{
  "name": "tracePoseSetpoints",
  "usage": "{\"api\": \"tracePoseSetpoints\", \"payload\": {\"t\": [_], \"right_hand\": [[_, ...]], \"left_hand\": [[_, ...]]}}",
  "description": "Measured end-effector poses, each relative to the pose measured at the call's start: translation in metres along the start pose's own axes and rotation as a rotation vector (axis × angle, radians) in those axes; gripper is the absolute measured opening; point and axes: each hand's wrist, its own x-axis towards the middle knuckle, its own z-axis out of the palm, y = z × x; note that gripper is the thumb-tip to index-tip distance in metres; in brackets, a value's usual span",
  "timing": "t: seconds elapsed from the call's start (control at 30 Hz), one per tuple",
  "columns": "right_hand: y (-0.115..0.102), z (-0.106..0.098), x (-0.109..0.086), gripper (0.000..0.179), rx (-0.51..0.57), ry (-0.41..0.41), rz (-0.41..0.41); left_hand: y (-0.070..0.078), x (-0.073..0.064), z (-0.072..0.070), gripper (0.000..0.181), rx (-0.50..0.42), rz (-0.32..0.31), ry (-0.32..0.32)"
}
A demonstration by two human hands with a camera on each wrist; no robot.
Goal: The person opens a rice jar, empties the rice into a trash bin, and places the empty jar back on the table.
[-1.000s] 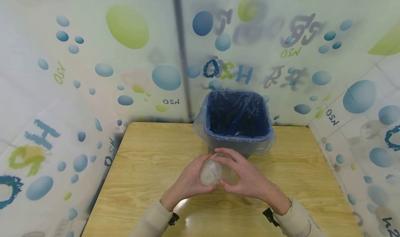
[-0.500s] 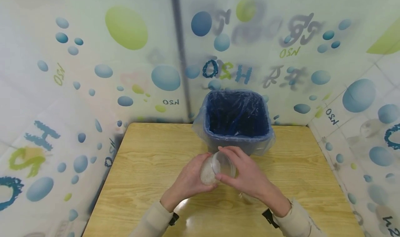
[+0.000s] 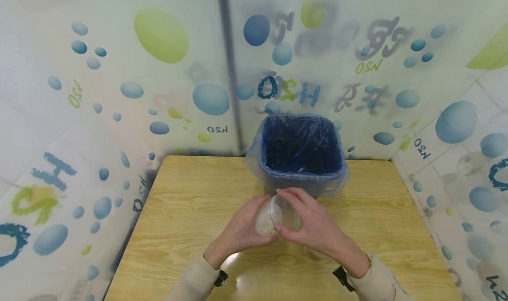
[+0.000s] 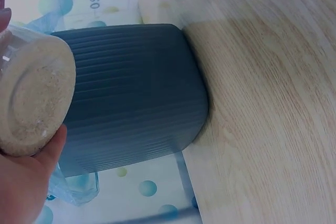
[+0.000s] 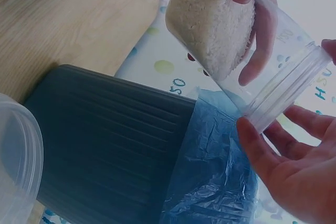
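In the head view, a clear plastic jar (image 3: 263,220) partly filled with white rice (image 5: 218,22) is held tilted over the table in front of the bin. My left hand (image 3: 240,226) grips the jar's body near its bottom end, fingers wrapped round it in the right wrist view. At the other end my right hand (image 3: 311,221) holds the clear ridged top (image 5: 286,90) with thumb and fingertips round its edge. The rice lies toward the jar's bottom, and the jar's underside (image 4: 37,95) faces the left wrist camera.
A dark blue bin (image 3: 303,182) with a clear plastic liner (image 5: 212,166) stands at the back of the wooden table (image 3: 190,195), just beyond the hands. A clear round container (image 5: 18,161) shows at the left edge of the right wrist view. Patterned curtains surround the table.
My right fingers have shifted round the jar's top, loosening and closing on it again at a changed angle. My left hand and the jar stay nearly in place.
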Motion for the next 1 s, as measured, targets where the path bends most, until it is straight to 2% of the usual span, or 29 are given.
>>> {"api": "tracePoseSetpoints", "payload": {"t": [0.27,0.73,1.0], "right_hand": [[0.001,0.0,-0.001,0.075,0.028,-0.025,-0.053],[0.01,0.0,0.0,0.077,0.083,-0.032,-0.179],[0.013,0.0,-0.001,0.08,0.096,-0.053,-0.238]], "left_hand": [[0.001,-0.002,-0.002,0.099,-0.06,-0.014,-0.031],[0.001,-0.002,-0.007,0.098,-0.169,-0.081,-0.121],[0.002,-0.002,-0.009,0.1,-0.207,-0.086,-0.16]]}}
